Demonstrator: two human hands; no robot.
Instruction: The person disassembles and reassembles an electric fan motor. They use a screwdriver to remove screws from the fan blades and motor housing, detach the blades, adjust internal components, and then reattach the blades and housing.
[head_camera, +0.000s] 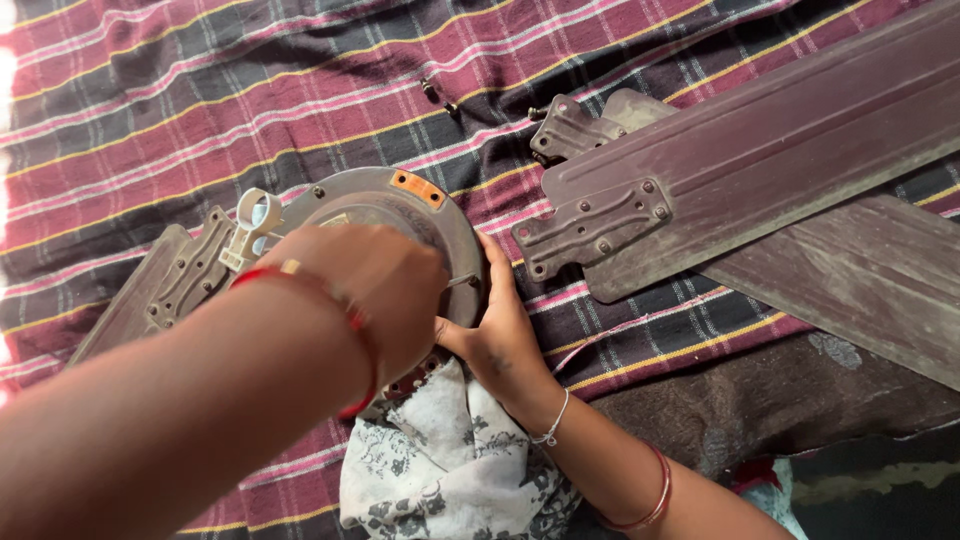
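Observation:
A round brown ceiling fan motor (420, 200) with an orange sticker lies on a plaid cloth (200, 100). My left hand (375, 285), with a red thread at the wrist, covers the motor's top, its fingers curled over the near edge and hidden. Gripping the motor's right rim is my right hand (500, 335), which wears bangles. A white floral rag (440, 470) is bunched just under both hands. A white plastic ring piece (255, 220) sticks up at the motor's left side, where one dusty blade (150, 295) is still bolted on.
Two loose brown fan blades (780, 140) (860, 280) lie crossed at the right, with a metal bracket (590, 225) close to my right hand. Small screws (430, 88) rest on the plaid cloth behind the motor. Brown fabric (780, 400) lies at the lower right.

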